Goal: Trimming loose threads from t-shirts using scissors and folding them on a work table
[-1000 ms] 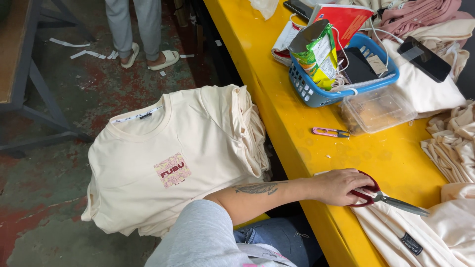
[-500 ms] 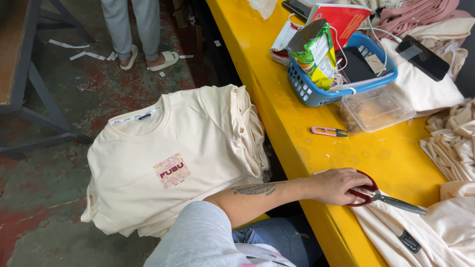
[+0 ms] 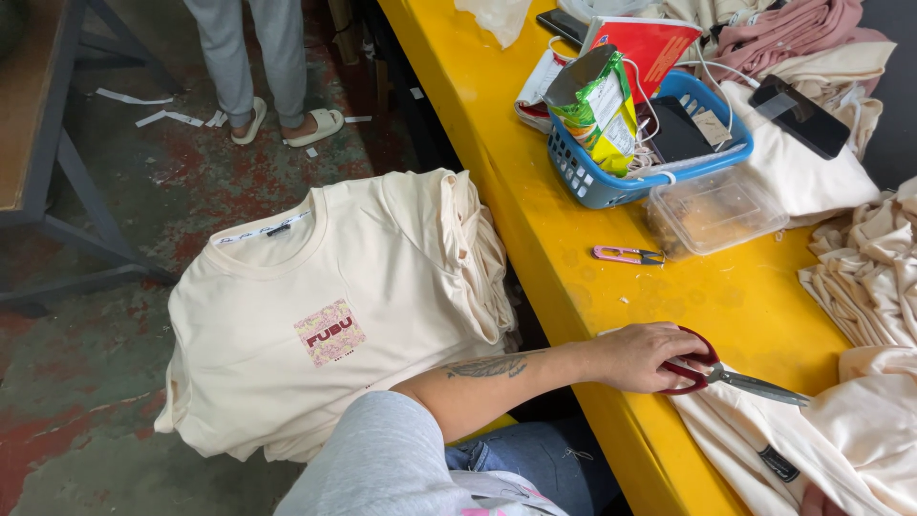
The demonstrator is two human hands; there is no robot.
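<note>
My left hand (image 3: 642,355) reaches across the yellow table (image 3: 535,239) and closes over the red handles of a pair of scissors (image 3: 726,376). The steel blades point right and lie on a cream garment (image 3: 841,449) at the table's near right. My tattooed forearm crosses the table's edge. Only a sliver of my right hand (image 3: 812,501) shows at the bottom edge, against that garment, and its grip is hidden. A stack of cream T-shirts (image 3: 325,315) with a small red chest print sits to the left of the table, below its edge.
On the table lie pink thread snips (image 3: 626,255), a clear plastic box (image 3: 716,212) and a blue basket (image 3: 621,177) holding a snack bag, cables and a phone. More cream cloth (image 3: 864,277) is piled at the right. A person in sandals (image 3: 287,119) stands on the floor beyond.
</note>
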